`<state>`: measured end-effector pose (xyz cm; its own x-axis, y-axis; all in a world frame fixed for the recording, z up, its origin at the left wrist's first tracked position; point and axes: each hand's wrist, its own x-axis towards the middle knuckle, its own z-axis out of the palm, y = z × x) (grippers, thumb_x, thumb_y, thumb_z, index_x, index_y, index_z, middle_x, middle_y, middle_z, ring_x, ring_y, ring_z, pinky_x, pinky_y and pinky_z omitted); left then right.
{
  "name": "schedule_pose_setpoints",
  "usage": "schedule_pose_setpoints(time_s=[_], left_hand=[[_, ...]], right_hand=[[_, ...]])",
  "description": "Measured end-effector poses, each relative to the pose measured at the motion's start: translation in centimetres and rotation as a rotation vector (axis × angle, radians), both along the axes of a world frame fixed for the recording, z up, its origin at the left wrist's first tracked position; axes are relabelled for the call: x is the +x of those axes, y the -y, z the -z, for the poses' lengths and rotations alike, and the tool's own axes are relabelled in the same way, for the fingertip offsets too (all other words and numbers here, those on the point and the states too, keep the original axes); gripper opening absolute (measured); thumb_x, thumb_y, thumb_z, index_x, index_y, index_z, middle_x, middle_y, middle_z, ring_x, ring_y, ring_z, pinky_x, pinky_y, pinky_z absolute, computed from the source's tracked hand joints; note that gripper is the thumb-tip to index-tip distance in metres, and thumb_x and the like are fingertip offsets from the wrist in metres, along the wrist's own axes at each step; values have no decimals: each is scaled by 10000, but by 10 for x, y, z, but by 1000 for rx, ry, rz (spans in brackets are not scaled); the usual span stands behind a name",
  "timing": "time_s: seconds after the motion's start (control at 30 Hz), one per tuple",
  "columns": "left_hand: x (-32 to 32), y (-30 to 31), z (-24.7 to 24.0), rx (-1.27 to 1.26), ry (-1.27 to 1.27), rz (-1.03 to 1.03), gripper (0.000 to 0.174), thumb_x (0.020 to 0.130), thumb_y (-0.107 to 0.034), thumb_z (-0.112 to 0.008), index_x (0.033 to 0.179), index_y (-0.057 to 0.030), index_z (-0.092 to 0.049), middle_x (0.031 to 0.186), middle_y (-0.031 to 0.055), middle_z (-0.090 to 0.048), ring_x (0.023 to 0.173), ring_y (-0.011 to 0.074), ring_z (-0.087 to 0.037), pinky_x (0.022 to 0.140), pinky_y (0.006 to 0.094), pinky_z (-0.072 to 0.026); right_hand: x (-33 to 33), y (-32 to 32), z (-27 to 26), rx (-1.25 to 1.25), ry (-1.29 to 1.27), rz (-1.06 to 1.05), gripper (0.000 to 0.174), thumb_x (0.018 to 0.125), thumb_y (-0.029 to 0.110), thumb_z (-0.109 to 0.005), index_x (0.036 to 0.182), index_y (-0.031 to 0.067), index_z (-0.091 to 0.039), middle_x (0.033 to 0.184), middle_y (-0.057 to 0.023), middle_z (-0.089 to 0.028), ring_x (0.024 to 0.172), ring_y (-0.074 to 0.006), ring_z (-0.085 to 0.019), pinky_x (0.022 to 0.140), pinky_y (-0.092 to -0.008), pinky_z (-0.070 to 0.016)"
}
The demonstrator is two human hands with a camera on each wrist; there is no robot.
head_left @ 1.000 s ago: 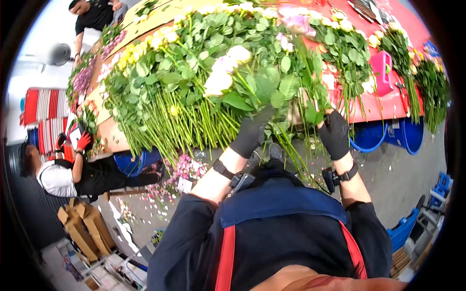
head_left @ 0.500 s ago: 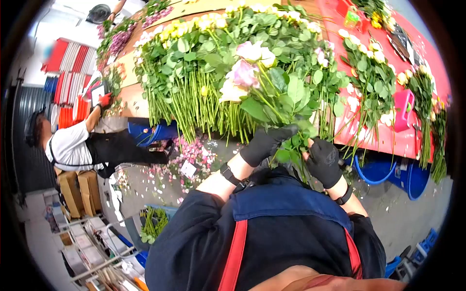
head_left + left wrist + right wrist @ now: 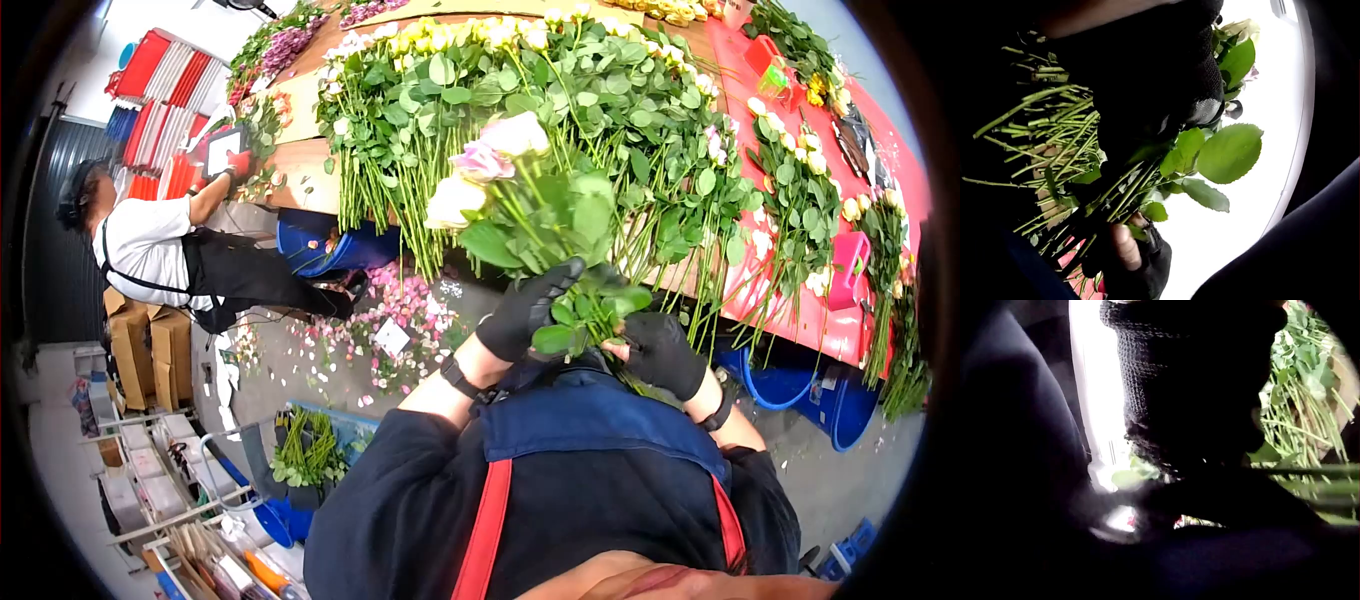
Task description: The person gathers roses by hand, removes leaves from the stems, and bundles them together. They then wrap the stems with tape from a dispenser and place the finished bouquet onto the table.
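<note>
In the head view a small bunch of roses with cream blooms and a pinkish one is held in front of the chest. The left hand, in a black glove, grips the bunch below the blooms. Lower on the stems, the gloved right hand has its fingers curled round them, a bare fingertip showing. The left wrist view shows green stems running between the dark left glove and the right hand. The right wrist view is mostly dark, with the glove hiding the fingers.
Rows of cut roses lie across the table, stems toward the near edge. A red cover carries more bunches and a pink holder. Blue buckets stand below. At the left, another person works; petals litter the floor.
The bunch and both hands have come closer to the chest, with the hands lower in the head view. That view has also turned, shifting the table flowers to the right.
</note>
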<state>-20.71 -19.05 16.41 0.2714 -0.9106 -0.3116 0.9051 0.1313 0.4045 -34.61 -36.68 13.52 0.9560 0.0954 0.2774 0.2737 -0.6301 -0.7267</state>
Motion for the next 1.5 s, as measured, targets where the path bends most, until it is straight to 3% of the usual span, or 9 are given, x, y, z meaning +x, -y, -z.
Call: schedule_pose_setpoints(time_s=[0.07, 0.2, 0.3, 0.6, 0.67, 0.77, 1.03, 1.3, 1.5], left_hand=[[12, -28, 29, -105, 45, -43, 236, 988, -291, -432, 1031, -81, -530, 1050, 92, -596, 1045, 250, -575, 1011, 440, -404], [44, -72, 31, -101, 15, -222, 147, 958, -245, -487, 833, -180, -448, 745, -22, -433, 797, 172, -519, 1034, 472, -352], [77, -107, 38, -135, -43, -209, 203, 947, -271, -519, 793, -188, -416, 736, -29, -433, 817, 166, -513, 1011, 457, -372], [173, -205, 79, -282, -114, -184, 91, 956, -238, -504, 951, -151, -531, 819, 6, -540, 897, 259, -566, 963, 475, -412], [177, -213, 99, -279, -103, -254, 130, 947, -231, -519, 1011, -120, -541, 870, 31, -579, 915, 270, -576, 924, 453, -435], [189, -219, 80, -116, 135, -304, 197, 923, -313, -588, 927, -116, -577, 817, 15, -574, 824, 190, -600, 818, 390, -488], [194, -199, 103, -175, -41, -311, 189, 896, -265, -623, 892, -82, -578, 734, 26, -555, 719, 178, -591, 738, 367, -524], [187, -178, 85, -8, -134, -344, 204, 907, -284, -608, 881, -83, -587, 765, 33, -565, 749, 211, -598, 817, 402, -499], [179, -145, 70, -91, 65, -301, 194, 914, -357, -593, 876, -172, -549, 785, -8, -540, 835, 216, -572, 839, 425, -490]], right_hand=[[29, 8, -22, 164, -206, -166, 259, 816, 296, -712, 790, 42, -671, 685, -142, -628, 631, -259, -632, 576, -340, -472], [121, 21, -22, 107, -101, 566, 304, 861, 342, -629, 811, 44, -664, 710, -109, -643, 648, -234, -630, 603, -340, -468], [183, 47, 46, -420, -23, 697, 300, 785, 351, -661, 816, 53, -663, 790, -158, -631, 778, -336, -618, 703, -410, -471], [237, 61, 127, -331, -290, 969, 412, 822, 444, -610, 855, 34, -623, 858, -236, -628, 847, -407, -593, 722, -476, -452], [233, 126, 179, -683, -279, 573, 378, 839, 396, -583, 867, 24, -644, 889, -247, -627, 852, -431, -586, 706, -486, -453], [235, 138, 180, -142, -188, 917, 282, 862, 299, -622, 881, 19, -644, 739, -46, -614, 694, -154, -549, 651, -305, -438], [256, 86, 157, 131, -240, 710, 278, 835, 270, -667, 894, 1, -631, 775, -75, -634, 703, -177, -557, 673, -314, -448], [235, 16, 10, -279, 336, 791, 175, 870, 178, -648, 947, 22, -655, 835, -62, -658, 743, -148, -571, 714, -279, -455], [189, -56, -37, 184, 323, 816, 171, 812, 109, -709, 948, 19, -659, 932, -82, -649, 916, -202, -590, 887, -326, -432]])
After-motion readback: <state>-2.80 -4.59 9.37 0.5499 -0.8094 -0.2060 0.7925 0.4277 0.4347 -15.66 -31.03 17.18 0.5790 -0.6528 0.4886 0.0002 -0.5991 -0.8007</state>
